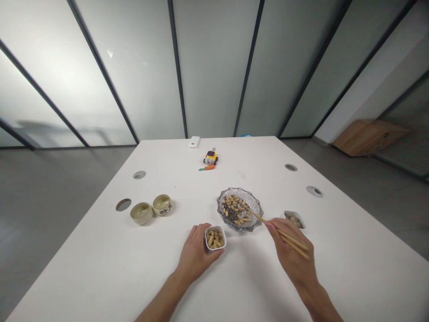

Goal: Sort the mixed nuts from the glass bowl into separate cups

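My left hand (197, 251) is wrapped round a small white square container (225, 243) with several peanuts (215, 239) in it. A pair of wooden chopsticks (292, 242) is gripped in my right hand (292, 250), tips pointing left into a clear glass bowl (256, 203). That scalloped bowl holds peanuts in their shells mixed with small dark seeds (231, 213). The chopstick tips are among the peanuts; whether they pinch one is too small to tell. Just behind my right hand, and partly hidden by it, stands another small white container (295, 219) with light-coloured bits inside.
Two small ceramic cups (142, 213) stand at the left. Farther back on the white table (161, 170) are a yellow toy car (211, 156), an orange-handled toy screwdriver (208, 168) and a white device (194, 142). Round holes (124, 205) pierce the tabletop on both sides.
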A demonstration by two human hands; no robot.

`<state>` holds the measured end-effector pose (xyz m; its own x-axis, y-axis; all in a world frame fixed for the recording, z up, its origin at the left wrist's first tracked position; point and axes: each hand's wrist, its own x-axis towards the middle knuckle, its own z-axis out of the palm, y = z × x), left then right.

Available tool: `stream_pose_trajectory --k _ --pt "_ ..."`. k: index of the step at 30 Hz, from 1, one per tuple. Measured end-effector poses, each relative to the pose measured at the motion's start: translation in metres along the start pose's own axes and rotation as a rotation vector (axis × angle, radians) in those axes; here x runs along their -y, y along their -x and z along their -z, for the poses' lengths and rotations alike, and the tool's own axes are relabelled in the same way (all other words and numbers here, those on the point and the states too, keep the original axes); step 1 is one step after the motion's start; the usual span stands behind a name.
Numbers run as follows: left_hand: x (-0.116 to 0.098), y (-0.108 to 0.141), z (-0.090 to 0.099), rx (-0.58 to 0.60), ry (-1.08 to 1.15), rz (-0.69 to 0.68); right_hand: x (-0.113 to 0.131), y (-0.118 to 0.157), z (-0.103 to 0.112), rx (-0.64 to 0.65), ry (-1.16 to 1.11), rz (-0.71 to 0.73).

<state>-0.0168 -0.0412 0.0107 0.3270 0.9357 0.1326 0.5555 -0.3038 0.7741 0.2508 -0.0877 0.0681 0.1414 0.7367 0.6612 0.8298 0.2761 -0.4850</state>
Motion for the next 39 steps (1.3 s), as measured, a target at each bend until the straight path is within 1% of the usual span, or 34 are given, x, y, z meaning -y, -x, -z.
stream_pose_trajectory --k 4,9,11,14,16,18,20,22,24,27,29,32,35,39 --pt "0.0 0.0 0.0 0.001 0.005 0.0 -0.001 0.002 0.005 -0.031 0.037 0.022" --pt "0.0 0.0 -0.001 -0.015 -0.008 -0.01 0.004 0.002 0.001 0.079 -0.102 -0.067" --pt "0.0 0.0 -0.001 -0.013 -0.008 -0.009 0.005 0.0 0.0 0.102 -0.126 -0.098" --pt "0.0 0.0 0.0 -0.013 -0.011 -0.002 0.005 -0.003 0.002 0.066 -0.077 -0.055" --pt "-0.001 0.0 0.0 -0.012 -0.01 0.004 0.007 -0.005 0.007 0.005 -0.02 -0.014" --pt "-0.002 0.0 0.001 -0.009 -0.014 0.008 0.013 -0.004 0.014 -0.029 -0.002 -0.013" --pt "-0.003 -0.001 0.001 -0.01 -0.02 0.011 0.022 -0.002 0.022 0.009 -0.063 -0.032" --pt "-0.003 0.0 0.0 -0.018 -0.02 0.013 0.03 0.001 0.028 0.093 -0.174 -0.017" --pt "-0.002 0.0 0.0 -0.022 -0.013 0.013 0.033 0.004 0.033 0.128 -0.24 0.006" --pt "-0.001 0.0 -0.001 -0.013 -0.008 0.009 0.023 0.002 0.037 0.092 -0.213 0.012" --pt "0.0 0.0 0.0 -0.007 -0.006 0.007 0.011 -0.004 0.038 0.105 -0.17 -0.009" --pt "-0.001 0.0 0.0 -0.003 0.001 0.012 -0.006 -0.016 0.036 0.225 -0.158 -0.041" --pt "-0.002 0.0 0.0 0.001 0.01 0.019 -0.014 -0.024 0.031 0.335 -0.166 -0.052" --pt "-0.001 0.0 -0.001 -0.007 0.021 0.018 -0.016 -0.026 0.025 0.374 -0.176 -0.097"
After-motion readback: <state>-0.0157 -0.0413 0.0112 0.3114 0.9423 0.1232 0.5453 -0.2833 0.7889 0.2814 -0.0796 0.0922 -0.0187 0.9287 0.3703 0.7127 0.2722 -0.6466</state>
